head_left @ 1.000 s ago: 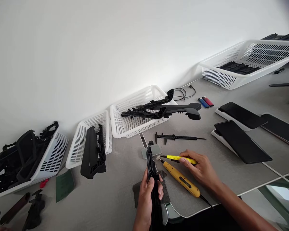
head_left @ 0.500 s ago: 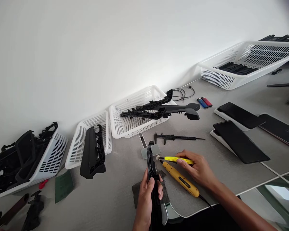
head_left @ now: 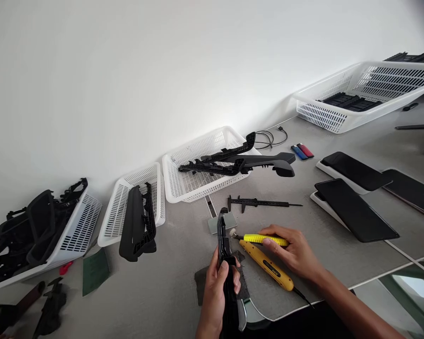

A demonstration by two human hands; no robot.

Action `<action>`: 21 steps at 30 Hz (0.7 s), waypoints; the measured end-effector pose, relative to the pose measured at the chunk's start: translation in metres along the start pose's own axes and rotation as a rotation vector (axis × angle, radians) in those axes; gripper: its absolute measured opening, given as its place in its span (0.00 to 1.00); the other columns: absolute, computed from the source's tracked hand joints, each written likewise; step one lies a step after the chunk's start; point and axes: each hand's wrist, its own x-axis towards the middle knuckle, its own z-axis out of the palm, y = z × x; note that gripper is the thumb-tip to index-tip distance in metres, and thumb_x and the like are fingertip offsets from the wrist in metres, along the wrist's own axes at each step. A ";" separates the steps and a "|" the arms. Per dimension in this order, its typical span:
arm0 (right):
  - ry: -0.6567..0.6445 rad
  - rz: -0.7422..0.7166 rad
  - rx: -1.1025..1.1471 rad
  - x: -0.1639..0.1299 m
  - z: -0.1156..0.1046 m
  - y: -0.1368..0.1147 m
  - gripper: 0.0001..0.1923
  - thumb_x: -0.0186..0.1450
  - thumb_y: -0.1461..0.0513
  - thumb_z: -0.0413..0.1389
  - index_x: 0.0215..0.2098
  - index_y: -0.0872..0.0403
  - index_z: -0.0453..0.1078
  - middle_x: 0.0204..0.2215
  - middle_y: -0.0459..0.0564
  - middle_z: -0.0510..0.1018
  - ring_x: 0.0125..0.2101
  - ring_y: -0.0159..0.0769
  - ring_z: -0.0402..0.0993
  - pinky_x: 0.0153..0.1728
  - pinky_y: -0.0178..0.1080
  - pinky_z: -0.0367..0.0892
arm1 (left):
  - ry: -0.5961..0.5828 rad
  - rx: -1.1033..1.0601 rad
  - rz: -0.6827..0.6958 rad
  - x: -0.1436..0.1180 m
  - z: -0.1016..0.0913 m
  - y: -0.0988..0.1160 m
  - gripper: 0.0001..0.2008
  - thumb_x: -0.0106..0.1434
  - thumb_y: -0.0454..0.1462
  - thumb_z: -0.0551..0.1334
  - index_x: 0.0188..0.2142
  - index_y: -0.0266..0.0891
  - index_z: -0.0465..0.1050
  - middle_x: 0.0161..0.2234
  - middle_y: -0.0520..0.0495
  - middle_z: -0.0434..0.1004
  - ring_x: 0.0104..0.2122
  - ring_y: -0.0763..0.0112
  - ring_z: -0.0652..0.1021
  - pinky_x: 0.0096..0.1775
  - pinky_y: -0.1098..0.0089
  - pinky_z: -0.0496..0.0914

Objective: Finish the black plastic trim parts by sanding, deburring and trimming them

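While the view looks down across a grey worktop, its contents run from biggest to smallest:

Table [head_left: 183, 256]: grey surface against a white wall, spread with baskets, parts and tools.
Far-right basket [head_left: 360, 89]: large white mesh tray, tilted, with flat black pieces lying inside.
Left basket [head_left: 74, 230]: white, tipped on its side at the left edge, stuffed with bulky black mouldings.
Middle basket [head_left: 194, 181]: white, far centre, carrying long black trim pieces [head_left: 240, 162] that stick out over its right rim.
Small basket [head_left: 120, 207]: just left of the middle one; a black housing [head_left: 137, 223] leans against its near rim.
Dark panels [head_left: 355, 207]: flat glossy slabs on white bases, right side, well apart from the hands.
Black trim strip [head_left: 223, 249]: long narrow plastic part, held nearly upright at near centre, its top end above a small grey square plate on the table.
Left hand [head_left: 217, 294]: fingers clamped round the lower part of the black trim strip, thumb on its near face.
Right hand [head_left: 295, 254]: fingers pinched together on the yellow knife, just right of the strip.
Orange electric tool [head_left: 266, 266]: lying on the table under the right hand, its cord trailing toward the near edge.
Yellow knife [head_left: 263, 239]: slim, level, its tip pointing left and close to the strip; whether they touch I cannot tell.
Caliper [head_left: 261, 203]: black, flat on the table, beyond the hands.
Green pad [head_left: 95, 270]: square, near left.
Lighters [head_left: 302, 151]: blue and red, side by side, far right of the middle basket.
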 end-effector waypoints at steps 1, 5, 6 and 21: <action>-0.016 -0.005 -0.003 0.000 0.000 0.000 0.21 0.76 0.47 0.56 0.42 0.52 0.83 0.34 0.53 0.86 0.30 0.40 0.81 0.32 0.38 0.72 | 0.001 0.002 0.001 0.000 0.000 0.000 0.21 0.69 0.53 0.71 0.50 0.40 0.77 0.40 0.45 0.77 0.26 0.78 0.68 0.27 0.74 0.66; 0.044 0.021 -0.012 0.000 0.000 0.000 0.21 0.77 0.47 0.55 0.44 0.52 0.83 0.37 0.53 0.87 0.33 0.42 0.83 0.34 0.39 0.73 | -0.003 0.005 0.009 0.000 0.001 0.000 0.21 0.69 0.52 0.70 0.51 0.40 0.77 0.40 0.45 0.77 0.26 0.78 0.68 0.27 0.73 0.67; 0.052 0.021 -0.007 0.000 0.000 0.001 0.21 0.77 0.47 0.55 0.44 0.52 0.83 0.37 0.53 0.87 0.33 0.42 0.82 0.33 0.39 0.73 | -0.003 0.004 0.012 0.000 0.000 0.000 0.21 0.69 0.52 0.70 0.51 0.41 0.77 0.40 0.45 0.77 0.26 0.78 0.68 0.27 0.74 0.67; -0.060 0.043 0.041 0.001 0.000 -0.001 0.22 0.75 0.47 0.56 0.40 0.52 0.85 0.33 0.53 0.87 0.29 0.40 0.80 0.31 0.38 0.70 | 0.000 0.011 0.021 0.001 0.001 0.000 0.23 0.69 0.52 0.71 0.54 0.41 0.77 0.40 0.45 0.77 0.26 0.77 0.68 0.27 0.73 0.67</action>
